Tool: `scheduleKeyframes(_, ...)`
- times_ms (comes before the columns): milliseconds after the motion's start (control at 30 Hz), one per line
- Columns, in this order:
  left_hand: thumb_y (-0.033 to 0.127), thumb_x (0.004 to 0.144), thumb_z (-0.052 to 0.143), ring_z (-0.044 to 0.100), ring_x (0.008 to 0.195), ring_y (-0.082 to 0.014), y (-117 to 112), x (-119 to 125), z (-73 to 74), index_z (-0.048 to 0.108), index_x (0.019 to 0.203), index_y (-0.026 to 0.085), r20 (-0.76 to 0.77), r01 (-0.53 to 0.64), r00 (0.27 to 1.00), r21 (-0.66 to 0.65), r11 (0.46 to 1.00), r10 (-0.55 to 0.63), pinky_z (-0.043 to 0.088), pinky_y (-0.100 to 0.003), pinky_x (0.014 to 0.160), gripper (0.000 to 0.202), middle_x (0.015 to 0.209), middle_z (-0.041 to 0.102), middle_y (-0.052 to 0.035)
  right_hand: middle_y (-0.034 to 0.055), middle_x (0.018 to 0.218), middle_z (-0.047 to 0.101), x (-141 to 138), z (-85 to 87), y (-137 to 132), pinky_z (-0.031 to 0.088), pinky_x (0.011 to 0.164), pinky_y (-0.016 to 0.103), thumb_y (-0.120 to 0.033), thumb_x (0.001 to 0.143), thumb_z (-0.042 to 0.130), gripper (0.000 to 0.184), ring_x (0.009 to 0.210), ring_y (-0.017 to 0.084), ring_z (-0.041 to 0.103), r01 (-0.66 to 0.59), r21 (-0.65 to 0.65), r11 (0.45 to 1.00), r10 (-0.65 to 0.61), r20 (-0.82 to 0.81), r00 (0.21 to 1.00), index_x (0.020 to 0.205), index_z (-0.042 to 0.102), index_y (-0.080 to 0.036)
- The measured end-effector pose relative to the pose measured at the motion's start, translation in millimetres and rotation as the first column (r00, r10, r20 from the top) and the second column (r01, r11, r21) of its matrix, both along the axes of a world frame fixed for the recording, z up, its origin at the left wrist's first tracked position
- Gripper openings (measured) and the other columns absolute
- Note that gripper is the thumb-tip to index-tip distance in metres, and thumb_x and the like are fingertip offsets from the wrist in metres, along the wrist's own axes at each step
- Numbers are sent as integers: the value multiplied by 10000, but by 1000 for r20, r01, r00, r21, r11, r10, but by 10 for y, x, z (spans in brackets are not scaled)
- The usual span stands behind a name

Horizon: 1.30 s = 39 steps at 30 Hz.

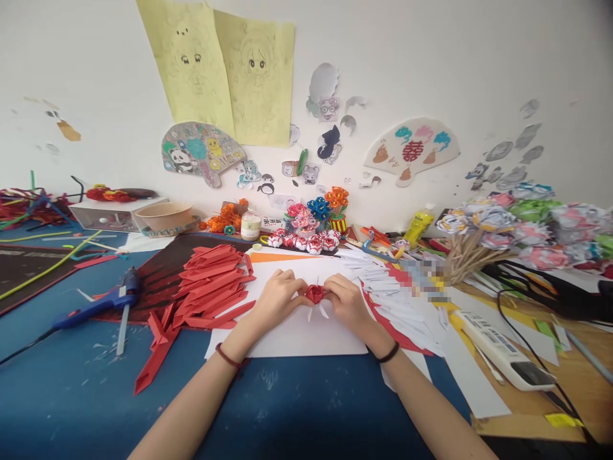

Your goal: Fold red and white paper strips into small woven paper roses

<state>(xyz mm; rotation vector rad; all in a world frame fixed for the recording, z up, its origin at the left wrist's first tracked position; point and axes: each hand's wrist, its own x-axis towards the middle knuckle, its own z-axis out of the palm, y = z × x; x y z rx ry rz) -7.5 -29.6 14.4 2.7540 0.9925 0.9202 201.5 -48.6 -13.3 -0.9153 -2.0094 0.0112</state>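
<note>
Between my two hands is a small red paper flower (315, 294) with thin white strips sticking out from it, above a white sheet (287, 342). My left hand (281, 295) pinches its left side, fingers closed. On the right side, my right hand (345, 300) pinches it the same way. Left of my hands lies a heap of folded red paper strips (211, 284). A pile of white paper strips (393, 300) spreads out to the right, partly over red paper.
A blue glue gun (108, 300) with a cord lies at the left. Finished red and white paper flowers (316, 243) sit behind my hands. At the right are a white power strip-like device (502, 351), a bunch of paper flowers (488, 223) and a yellow bottle (419, 225).
</note>
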Motion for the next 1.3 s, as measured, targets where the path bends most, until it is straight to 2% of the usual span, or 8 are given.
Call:
scheduleKeyframes(167,438,883,582,524,772,-172,6,4,-17,621,806,193,24,-24,999,-36,999,25,333,-300,718,260,751,679,-6,51,814,604,3,32,-14,449,708,309,-117,904,520,137,794,188,556,-57,-63,996,55,-37,998,837,622,-179)
scheduleKeyframes(300,451,874,590,531,761,-168,2,-4,10,621,816,193,33,-37,999,-58,998,39,331,-299,718,266,761,686,-1,57,892,639,46,131,-2,467,755,319,-173,882,605,78,856,197,581,-121,-175,977,113,-55,992,929,662,-196)
scheduleKeyframes(400,465,866,595,540,759,-166,-8,-2,27,635,839,200,19,-41,999,-54,998,42,327,-302,719,270,763,686,2,63,920,658,97,171,23,478,765,324,-234,860,653,103,864,201,599,-157,-233,960,150,-49,988,951,687,-200)
scheduleKeyframes(533,481,837,626,537,744,-163,-32,5,30,649,876,206,-3,-48,999,-2,999,48,327,-302,711,279,750,672,4,69,938,670,150,178,43,486,761,314,-301,853,667,175,854,198,622,-199,-286,937,187,-68,980,991,706,-201)
scheduleKeyframes(667,475,822,636,514,681,-155,-53,15,-2,642,762,185,-14,-48,999,84,995,49,343,-302,697,296,704,623,-17,62,903,675,149,200,28,478,733,301,-332,835,685,206,823,194,626,-199,-342,918,187,-69,980,993,722,-205)
scheduleKeyframes(767,462,821,631,507,655,-155,-54,25,-50,650,754,182,-8,-57,998,125,990,58,357,-309,698,289,681,599,-24,59,874,675,130,217,12,475,736,300,-344,828,690,199,807,192,627,-192,-366,911,176,-78,981,956,731,-198)
scheduleKeyframes(967,425,819,634,505,628,-158,-41,46,-136,658,750,176,-33,-48,998,116,992,52,379,-311,684,259,640,570,-26,44,849,677,117,161,19,468,727,285,-324,840,675,155,787,181,623,-196,-420,886,186,-66,980,913,728,-199)
scheduleKeyframes(1300,408,826,633,495,625,-154,-50,75,-140,590,688,169,-51,-76,995,84,994,81,374,-290,647,280,640,550,-21,33,816,686,116,26,74,462,713,279,-273,810,700,102,748,167,612,-202,-465,862,161,-127,979,858,735,-190)
